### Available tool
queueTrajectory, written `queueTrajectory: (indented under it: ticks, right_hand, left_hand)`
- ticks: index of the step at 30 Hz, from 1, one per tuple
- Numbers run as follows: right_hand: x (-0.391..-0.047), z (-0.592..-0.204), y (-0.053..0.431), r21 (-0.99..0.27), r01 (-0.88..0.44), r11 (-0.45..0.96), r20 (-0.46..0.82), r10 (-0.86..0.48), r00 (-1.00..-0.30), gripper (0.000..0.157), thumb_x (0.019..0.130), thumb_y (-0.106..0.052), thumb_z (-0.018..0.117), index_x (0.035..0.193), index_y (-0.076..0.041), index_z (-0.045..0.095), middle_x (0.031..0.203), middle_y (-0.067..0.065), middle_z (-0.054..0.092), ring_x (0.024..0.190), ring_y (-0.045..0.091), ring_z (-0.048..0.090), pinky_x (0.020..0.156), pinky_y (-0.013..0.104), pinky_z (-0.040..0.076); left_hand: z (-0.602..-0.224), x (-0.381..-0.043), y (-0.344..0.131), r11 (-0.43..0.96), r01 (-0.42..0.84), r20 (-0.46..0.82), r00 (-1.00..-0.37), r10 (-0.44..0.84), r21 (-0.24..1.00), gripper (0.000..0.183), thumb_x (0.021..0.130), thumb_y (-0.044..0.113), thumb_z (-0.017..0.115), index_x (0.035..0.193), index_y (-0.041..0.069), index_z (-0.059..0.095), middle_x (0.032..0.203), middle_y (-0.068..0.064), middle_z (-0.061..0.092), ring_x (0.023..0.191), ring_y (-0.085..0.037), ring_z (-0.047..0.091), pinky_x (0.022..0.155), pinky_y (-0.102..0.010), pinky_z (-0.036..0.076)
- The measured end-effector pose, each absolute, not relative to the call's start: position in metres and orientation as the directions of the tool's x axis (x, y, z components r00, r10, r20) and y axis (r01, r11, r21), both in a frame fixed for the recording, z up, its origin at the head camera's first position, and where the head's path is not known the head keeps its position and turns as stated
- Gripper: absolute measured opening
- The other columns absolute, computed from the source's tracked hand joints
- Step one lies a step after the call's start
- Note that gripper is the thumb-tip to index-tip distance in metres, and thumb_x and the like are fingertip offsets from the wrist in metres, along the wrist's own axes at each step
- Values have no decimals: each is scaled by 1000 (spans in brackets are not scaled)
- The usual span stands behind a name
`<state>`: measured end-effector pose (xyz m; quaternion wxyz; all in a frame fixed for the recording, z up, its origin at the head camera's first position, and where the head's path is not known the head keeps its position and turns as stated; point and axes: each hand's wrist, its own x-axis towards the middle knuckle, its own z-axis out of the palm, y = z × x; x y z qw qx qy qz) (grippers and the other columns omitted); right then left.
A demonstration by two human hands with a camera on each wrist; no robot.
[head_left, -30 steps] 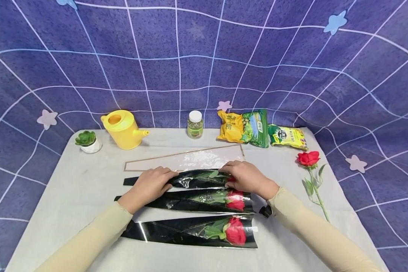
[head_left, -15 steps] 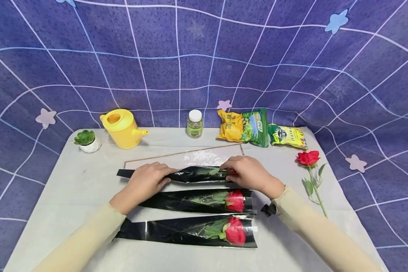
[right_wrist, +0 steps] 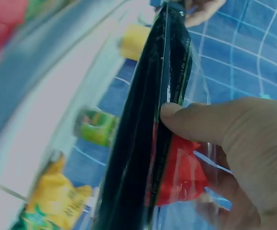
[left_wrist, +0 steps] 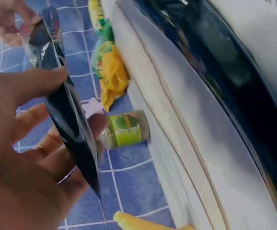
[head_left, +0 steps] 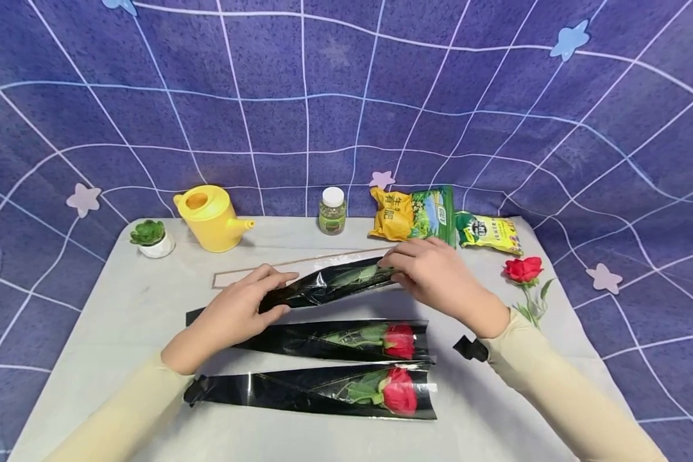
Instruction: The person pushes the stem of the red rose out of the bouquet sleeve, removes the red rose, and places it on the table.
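Note:
Both hands hold a rose sleeve of black and clear film, raised and tilted above the table, its right end higher. My left hand grips the narrow end between thumb and fingers, as the left wrist view confirms. Near the flower end, my right hand pinches the sleeve; in the right wrist view the thumb presses the black film beside the red bloom. In the head view the right hand hides that bloom. Two more wrapped roses lie nearer the body, a middle one and a front one.
A flat pale sleeve with brown edging lies behind the hands. An unwrapped rose is at the right. Along the back stand a potted succulent, a yellow watering can, a jar, and fertilizer-like bags.
The wrapped rose has come up off the table and tilted, its flower end rising. My right hand has moved up and right, my left hand slightly left.

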<state>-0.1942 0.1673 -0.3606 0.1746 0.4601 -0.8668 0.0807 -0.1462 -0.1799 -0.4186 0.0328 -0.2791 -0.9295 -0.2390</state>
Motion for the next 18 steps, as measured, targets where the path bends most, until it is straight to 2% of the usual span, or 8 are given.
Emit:
queueTrajectory:
  ticks: [1,5,8,10,14,18]
  right_hand:
    - [-194,-357,167,39,-824,565,385,-770,-510,27,80,-12,71,106,-19,69,106,-6,64,100,18,57,83,41,42]
    - [-193,-345,165,87,-825,558,404,-777,-483,22,85,-15,68,106,-20,69,107,-6,64,102,17,56,81,40,42]
    - [-192,-340,163,107,-834,541,407,-789,-460,18,88,-18,65,106,-20,69,108,-5,64,103,16,55,82,39,40]
    - [-192,-338,162,117,-840,530,404,-798,-447,17,91,-18,62,106,-20,69,109,-5,64,104,16,55,84,38,39]
    - [-192,-335,162,120,-852,510,403,-809,-428,20,92,-18,59,110,-20,68,113,-5,63,108,18,54,90,39,35]
    - [-190,-334,162,66,-865,498,464,-783,-415,33,86,-13,66,119,-17,64,127,-1,56,119,22,47,99,46,27]
  left_hand:
    - [-418,-146,-180,720,513,168,-851,497,469,59,85,37,68,138,29,44,112,8,49,81,-8,50,68,-33,44]
    - [-418,-145,-181,622,402,53,-864,501,673,67,83,47,67,141,30,38,125,4,49,102,-14,53,84,-40,43]
    - [-418,-146,-179,518,289,-31,-851,524,805,64,83,46,68,139,30,42,128,2,52,107,-16,54,88,-40,42]
    - [-418,-146,-177,435,208,-80,-827,556,876,58,84,39,69,136,27,46,121,2,58,102,-15,58,85,-38,45]
    - [-419,-146,-172,293,70,-129,-784,608,954,45,86,21,70,127,13,55,110,-1,66,97,-19,63,80,-33,49]
    - [-419,-144,-168,243,15,-132,-807,576,970,36,84,16,71,118,9,60,103,-5,68,89,-25,65,72,-34,52]
